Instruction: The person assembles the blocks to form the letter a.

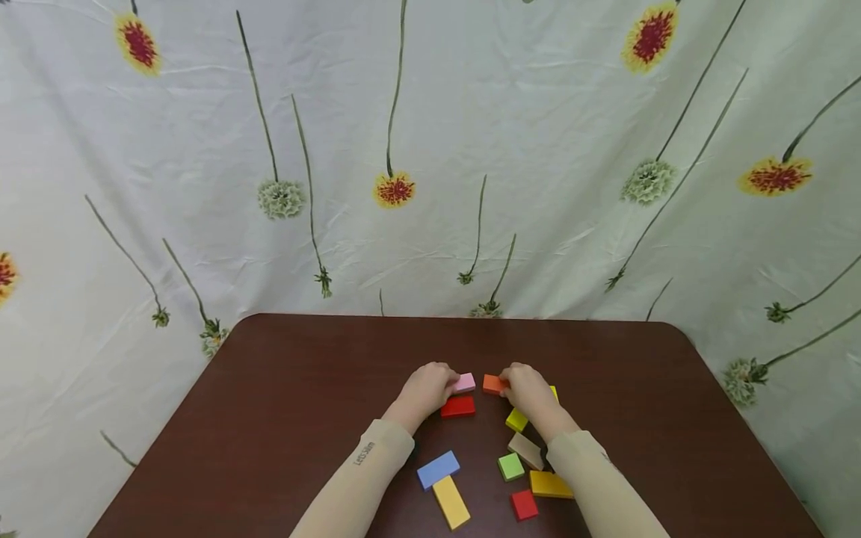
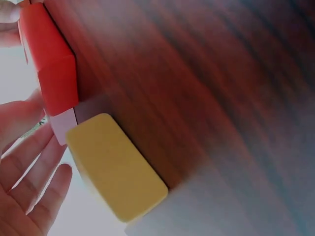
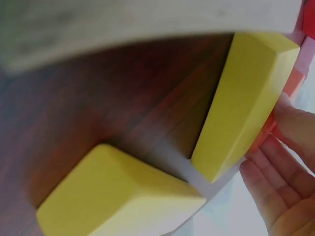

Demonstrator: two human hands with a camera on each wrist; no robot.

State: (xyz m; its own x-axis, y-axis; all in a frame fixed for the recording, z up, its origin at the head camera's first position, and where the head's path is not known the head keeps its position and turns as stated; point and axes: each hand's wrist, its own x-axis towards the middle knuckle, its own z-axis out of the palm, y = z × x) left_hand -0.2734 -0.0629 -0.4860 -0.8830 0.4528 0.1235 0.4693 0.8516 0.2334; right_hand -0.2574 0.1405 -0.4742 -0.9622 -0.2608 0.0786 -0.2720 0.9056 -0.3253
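Note:
Near the far middle of the table, my left hand (image 1: 427,388) pinches the left end of a pink block (image 1: 465,383). A red block (image 1: 458,407) lies just in front of it. The left wrist view also shows a yellow block (image 2: 118,167) beside the fingers, hidden in the head view. My right hand (image 1: 531,392) grips the right end of an orange block (image 1: 494,385), a small gap away from the pink one. Two yellow blocks (image 3: 241,98) lie by the right hand; in the head view the hand and wrist partly cover them.
Nearer me on the brown table (image 1: 303,388) lie a blue block (image 1: 439,469), a pale yellow block (image 1: 451,502), a green block (image 1: 511,467), a beige block (image 1: 526,451), a small red block (image 1: 524,505) and a golden block (image 1: 550,484) partly under the right sleeve. A flowered curtain (image 1: 538,134) hangs behind.

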